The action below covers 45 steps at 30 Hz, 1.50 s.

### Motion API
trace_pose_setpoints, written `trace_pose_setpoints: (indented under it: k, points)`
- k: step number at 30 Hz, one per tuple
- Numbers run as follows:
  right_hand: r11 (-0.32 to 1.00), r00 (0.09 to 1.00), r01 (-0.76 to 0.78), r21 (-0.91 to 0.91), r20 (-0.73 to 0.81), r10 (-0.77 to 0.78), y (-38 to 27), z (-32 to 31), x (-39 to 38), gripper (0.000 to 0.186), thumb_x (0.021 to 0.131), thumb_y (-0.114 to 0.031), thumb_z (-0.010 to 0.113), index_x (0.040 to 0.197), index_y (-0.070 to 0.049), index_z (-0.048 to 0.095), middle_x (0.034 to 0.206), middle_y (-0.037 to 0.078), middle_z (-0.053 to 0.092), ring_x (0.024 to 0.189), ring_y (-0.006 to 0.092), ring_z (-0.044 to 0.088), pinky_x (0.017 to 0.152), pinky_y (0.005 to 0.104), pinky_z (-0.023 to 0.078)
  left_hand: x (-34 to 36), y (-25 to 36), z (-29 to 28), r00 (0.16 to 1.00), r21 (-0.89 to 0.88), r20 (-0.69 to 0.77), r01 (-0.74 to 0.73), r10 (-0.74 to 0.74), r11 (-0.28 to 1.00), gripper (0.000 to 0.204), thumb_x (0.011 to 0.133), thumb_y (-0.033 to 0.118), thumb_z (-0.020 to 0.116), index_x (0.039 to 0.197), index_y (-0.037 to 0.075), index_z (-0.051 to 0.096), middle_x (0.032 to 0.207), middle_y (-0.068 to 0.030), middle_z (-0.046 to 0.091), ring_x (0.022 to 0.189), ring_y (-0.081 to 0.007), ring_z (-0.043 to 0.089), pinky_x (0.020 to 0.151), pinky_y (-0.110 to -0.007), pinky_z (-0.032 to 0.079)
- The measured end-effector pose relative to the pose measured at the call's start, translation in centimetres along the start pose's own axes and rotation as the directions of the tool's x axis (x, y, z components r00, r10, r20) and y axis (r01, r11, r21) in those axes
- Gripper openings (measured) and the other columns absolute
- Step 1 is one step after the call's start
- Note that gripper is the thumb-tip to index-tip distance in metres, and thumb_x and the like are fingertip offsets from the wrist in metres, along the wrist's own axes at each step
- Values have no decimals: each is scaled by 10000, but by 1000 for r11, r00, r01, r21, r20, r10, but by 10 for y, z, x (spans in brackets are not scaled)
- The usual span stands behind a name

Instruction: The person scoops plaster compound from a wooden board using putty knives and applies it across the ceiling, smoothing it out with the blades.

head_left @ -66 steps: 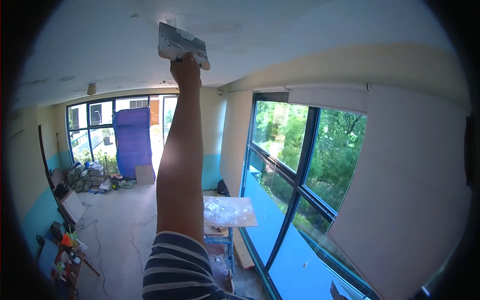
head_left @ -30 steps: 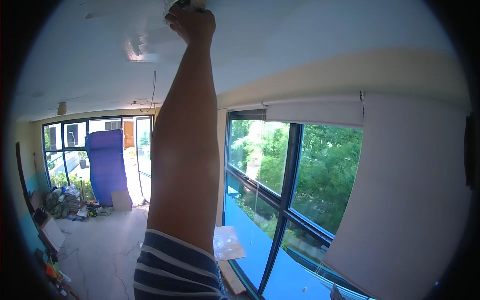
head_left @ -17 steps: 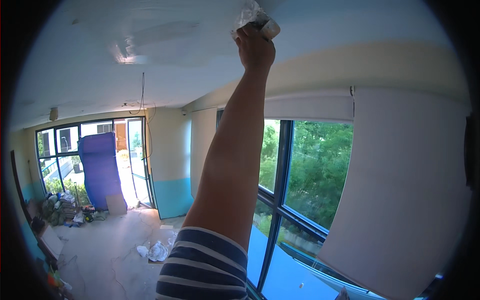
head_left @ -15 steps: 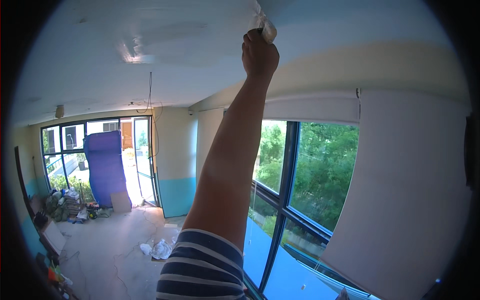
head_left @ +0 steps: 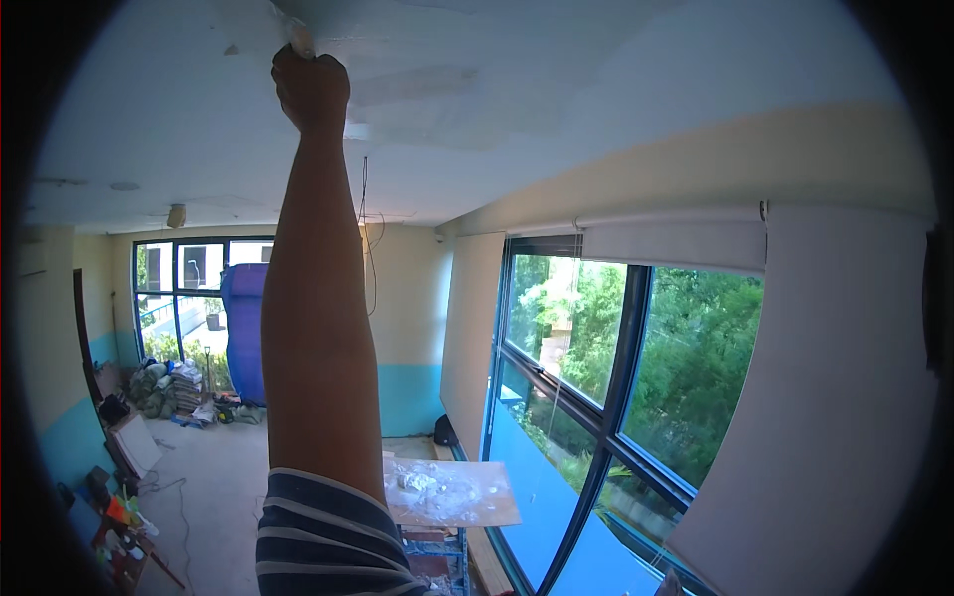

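My left hand (head_left: pixel 311 89), its arm raised in a striped sleeve, is closed around a putty knife (head_left: pixel 301 40) at the upper left. The tool has a pale, tan handle. Its blade end reaches the ceiling (head_left: pixel 556 89), though the very tip is dim and near the picture's edge. Smeared, uneven patches mark the ceiling just right of the hand. Below my forearm, white lumpy filler (head_left: pixel 419 481) lies on a flat board (head_left: pixel 502 512). My right hand cannot be made out; only a small dark tip (head_left: pixel 670 582) shows at the lower edge.
Thin wires (head_left: pixel 366 189) hang from the ceiling ahead. Large windows (head_left: pixel 686 368) and lowered blinds (head_left: pixel 825 397) line the right. The board rests on a blue frame (head_left: pixel 447 546). Bags (head_left: pixel 184 387) are piled by the far windows, beside a purple sheet (head_left: pixel 244 333); assorted items (head_left: pixel 124 536) stand lower left.
My left hand with the putty knife has moved left across the ceiling. The view has shifted, so the board with filler now shows and my arm covers the far doorway.
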State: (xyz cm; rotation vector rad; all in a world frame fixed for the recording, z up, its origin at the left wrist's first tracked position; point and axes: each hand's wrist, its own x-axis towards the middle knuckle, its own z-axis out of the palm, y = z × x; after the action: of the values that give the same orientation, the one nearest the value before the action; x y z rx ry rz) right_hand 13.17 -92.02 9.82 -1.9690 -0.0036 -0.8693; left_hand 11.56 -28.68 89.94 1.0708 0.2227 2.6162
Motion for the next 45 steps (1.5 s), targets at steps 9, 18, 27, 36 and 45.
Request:
trace_pose_setpoints:
  k: [9,18,27,36,45]
  points:
    - [972,972,-233,30,-29,234,9,-21,-34,408,959,-326,555,1185,13,550,1065,239,631,1005,389,603,839,432,476,-45,50,47,999,-136,25,-27,30,990,604,734,153,669,1232,-66,406,1170,-294,465,1115,-425,491,954,-482,451]
    - [958,933,-279,73,-215,288,9,-57,-84,396,963,-343,551,1180,-11,559,1091,218,621,1027,341,595,859,411,462,-137,144,102,978,-220,174,152,-114,964,611,739,104,731,1240,8,393,1286,-245,297,1225,-470,371,985,-522,455]
    - [928,884,-358,105,-281,373,-5,-70,-107,358,970,-338,541,1161,-37,566,1034,166,622,949,288,594,786,372,472,-223,210,128,956,-315,288,152,-58,937,522,740,132,731,1182,60,462,1275,-189,368,1140,-427,449,908,-503,497]
    - [900,880,-376,223,-218,421,-16,-63,-97,321,976,-334,531,1143,-63,572,977,113,623,870,235,593,714,334,483,-304,205,85,865,-518,434,12,250,855,353,805,113,623,1115,54,465,1073,-199,541,978,-417,580,790,-505,540]
    - [414,799,-424,806,117,590,-44,-18,-60,285,983,-330,521,1124,-89,579,921,60,625,791,182,592,641,295,493,-394,106,-74,471,-407,878,637,87,655,468,860,201,590,1263,7,450,1000,-254,640,925,-425,639,795,-466,520]
